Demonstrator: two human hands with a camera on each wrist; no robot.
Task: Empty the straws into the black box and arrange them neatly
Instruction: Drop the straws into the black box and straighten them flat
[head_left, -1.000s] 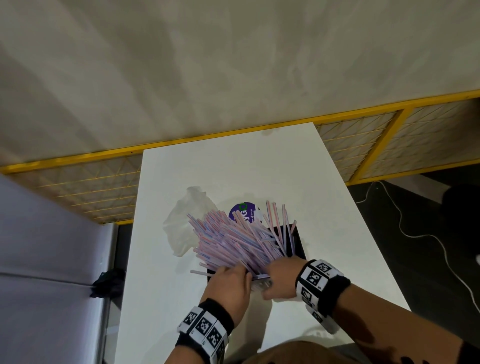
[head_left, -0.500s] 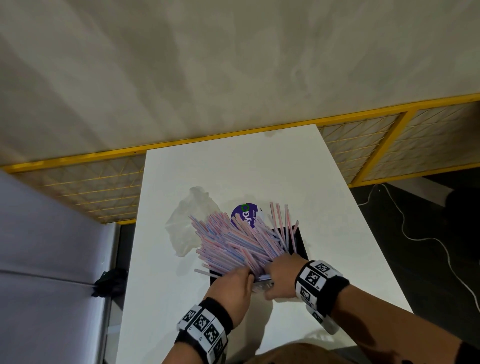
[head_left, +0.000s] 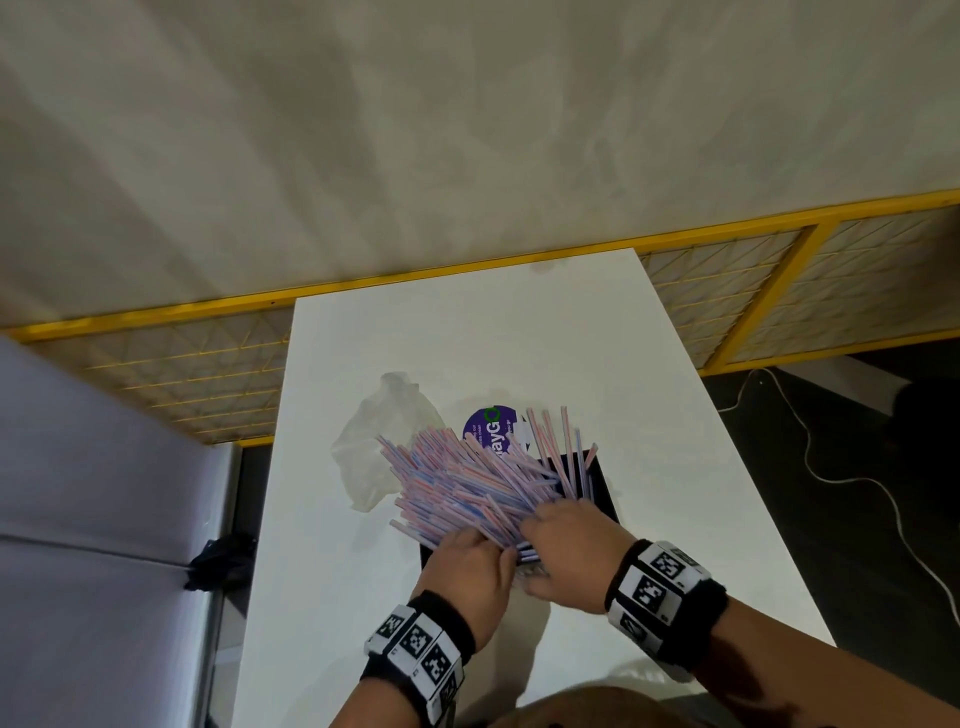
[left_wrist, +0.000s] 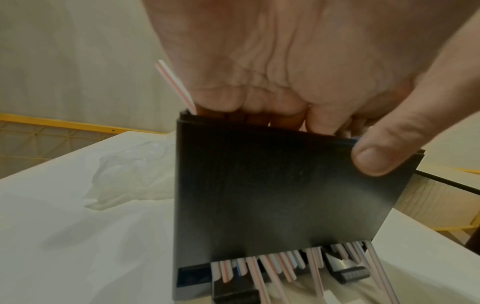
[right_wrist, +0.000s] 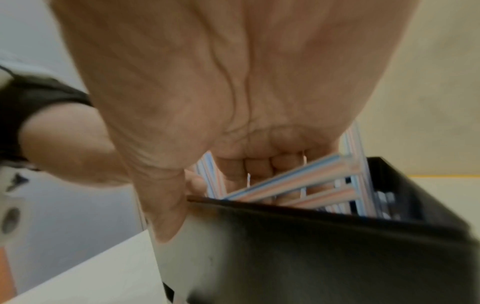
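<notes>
Both hands gather a splayed bundle of straws at the near edge of the black box.

On the left of the white counter (head_left: 519, 322) lies a crumpled clear plastic bag (head_left: 374, 447); right of it the striped straws (head_left: 467, 483) fan out to the far left, over the box rim, with a few standing nearly upright at the right. The left hand (head_left: 467, 571) has its fingers curled over the near wall of the black box (left_wrist: 272, 185) onto the straw ends, thumb pressed on the outside. The right hand (head_left: 566, 551) curls its fingers into the bundle inside the box. A purple round lid (head_left: 491, 428) shows just beyond. Risk, as I judge it: most straws overhang the left rim, so a loosened grip or a nudge could spill them onto the counter, or tip the light box.
</notes>
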